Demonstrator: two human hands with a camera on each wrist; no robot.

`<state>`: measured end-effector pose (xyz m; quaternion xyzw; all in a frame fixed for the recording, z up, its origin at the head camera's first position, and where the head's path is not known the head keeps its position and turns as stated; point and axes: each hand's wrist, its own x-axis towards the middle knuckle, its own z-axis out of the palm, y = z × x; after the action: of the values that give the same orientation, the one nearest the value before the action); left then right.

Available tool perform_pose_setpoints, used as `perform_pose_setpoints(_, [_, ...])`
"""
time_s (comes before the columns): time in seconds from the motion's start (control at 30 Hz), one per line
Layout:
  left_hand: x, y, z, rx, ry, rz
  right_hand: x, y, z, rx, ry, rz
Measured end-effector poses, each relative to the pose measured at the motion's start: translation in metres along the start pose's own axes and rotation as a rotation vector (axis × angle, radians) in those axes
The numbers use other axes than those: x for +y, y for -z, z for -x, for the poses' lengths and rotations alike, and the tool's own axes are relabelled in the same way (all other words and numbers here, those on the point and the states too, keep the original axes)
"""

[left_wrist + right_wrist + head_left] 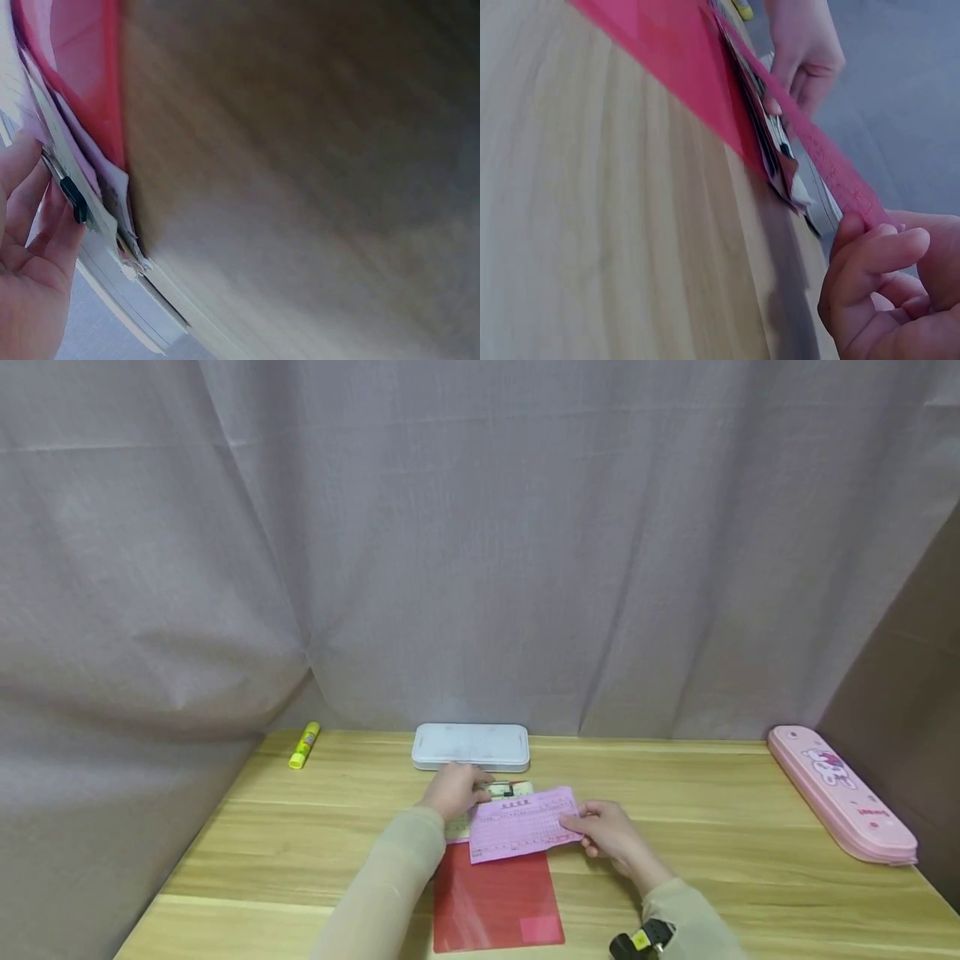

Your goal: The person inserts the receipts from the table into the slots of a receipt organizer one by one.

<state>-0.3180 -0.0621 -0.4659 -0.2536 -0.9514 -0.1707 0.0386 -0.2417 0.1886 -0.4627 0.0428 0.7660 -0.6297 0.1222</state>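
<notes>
In the head view my right hand [609, 837] pinches the right edge of a pink printed slip [517, 827], which tilts over a stack of paper slips [457, 830]. The right wrist view shows the pink slip [832, 169] edge-on between the thumb and fingers. My left hand [456, 789] is at the top of the stack, thumb and fingers about a clip [501, 789] with a metal handle and a black part. In the left wrist view the clip [73, 199] lies by the fingertips. Beneath the stack is a red translucent folder [491, 902].
A white pencil case [471, 747] lies just behind the stack. At the back left is a yellow glue stick [304, 745]. A pink pencil case [840, 793] lies along the right side of the wooden table [675, 793]. Grey curtain [480, 543] hangs behind.
</notes>
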Motion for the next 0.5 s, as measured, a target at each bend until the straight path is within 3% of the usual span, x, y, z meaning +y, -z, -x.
perform_pose_setpoints(0.33, [0.000,0.000,0.000,-0.005,0.002,-0.005,-0.003,-0.029,-0.008,0.041,0.008,0.044])
perform_pose_setpoints(0.5, [-0.001,0.000,-0.001,-0.001,0.000,0.003,0.002,-0.039,-0.013,0.061,0.031,0.152])
